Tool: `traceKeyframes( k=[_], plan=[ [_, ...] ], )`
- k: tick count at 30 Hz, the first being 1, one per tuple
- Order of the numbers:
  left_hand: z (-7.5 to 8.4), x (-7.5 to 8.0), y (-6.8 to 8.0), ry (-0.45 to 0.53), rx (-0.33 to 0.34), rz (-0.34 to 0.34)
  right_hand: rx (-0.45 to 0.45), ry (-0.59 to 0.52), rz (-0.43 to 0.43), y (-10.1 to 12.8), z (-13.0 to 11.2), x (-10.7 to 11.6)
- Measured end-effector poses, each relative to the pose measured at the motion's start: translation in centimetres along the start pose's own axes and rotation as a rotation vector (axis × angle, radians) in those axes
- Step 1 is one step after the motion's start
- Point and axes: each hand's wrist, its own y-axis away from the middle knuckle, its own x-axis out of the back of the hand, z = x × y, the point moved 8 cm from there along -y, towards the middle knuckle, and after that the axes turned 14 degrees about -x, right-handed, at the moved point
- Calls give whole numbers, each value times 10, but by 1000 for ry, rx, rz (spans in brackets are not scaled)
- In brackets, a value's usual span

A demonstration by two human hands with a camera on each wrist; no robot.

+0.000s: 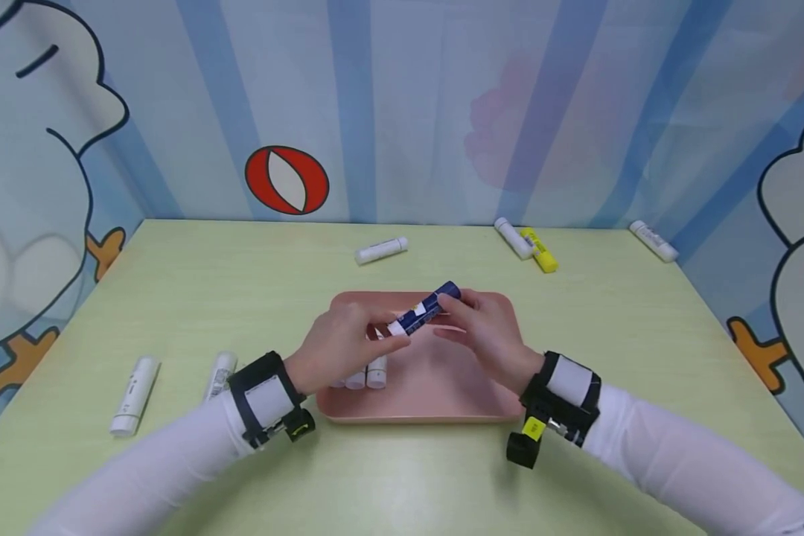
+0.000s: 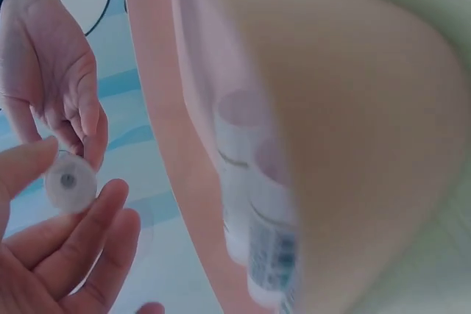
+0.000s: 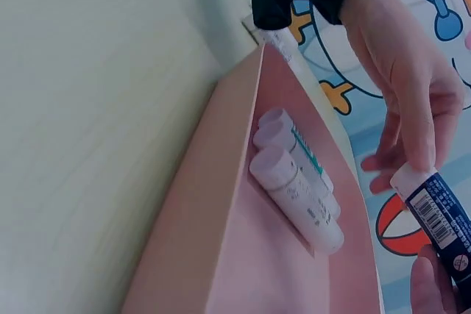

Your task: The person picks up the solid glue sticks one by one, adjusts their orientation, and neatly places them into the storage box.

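Both hands hold one blue glue stick [image 1: 423,309] above the pink tray [image 1: 435,402]. My left hand [image 1: 348,342] pinches its white end [image 3: 409,176]; my right hand [image 1: 485,327] grips the blue end. Seen end-on in the left wrist view, the stick's round white end [image 2: 70,182] sits between my left fingertips [image 2: 110,204]. Three white glue sticks [image 3: 294,189] lie side by side in the tray's left part, partly hidden by my left hand in the head view.
Two white sticks [image 1: 134,393] [image 1: 219,374] lie on the green table at left. Another white one [image 1: 380,250] lies behind the tray. A white and a yellow stick [image 1: 539,249] and one more white stick [image 1: 653,240] lie at the back right, by the wall.
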Motion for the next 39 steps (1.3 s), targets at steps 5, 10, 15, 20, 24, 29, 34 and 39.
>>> traceKeyframes(
  k=[5,10,15,20,24,29,34,39],
  plan=[
    [-15,8,11,-67,91,-30,10,64,49,-6,-4,6],
    [-37,22,25,-190,172,-23,-3,228,41,-17,-3,7],
    [-64,25,38,-166,323,-76,-62,428,-19,-32,4,-3],
    [-83,13,46,-26,455,-191,-95,621,-51,-44,9,-17],
    [-90,3,50,93,498,-228,-95,717,-78,-50,12,-29],
    [-92,-4,50,155,499,-231,-104,776,-101,-53,14,-40],
    [-92,-6,48,155,488,-232,-122,816,-135,-58,15,-49],
    [-92,-6,47,158,474,-219,-142,861,-151,-62,16,-56]
  ],
)
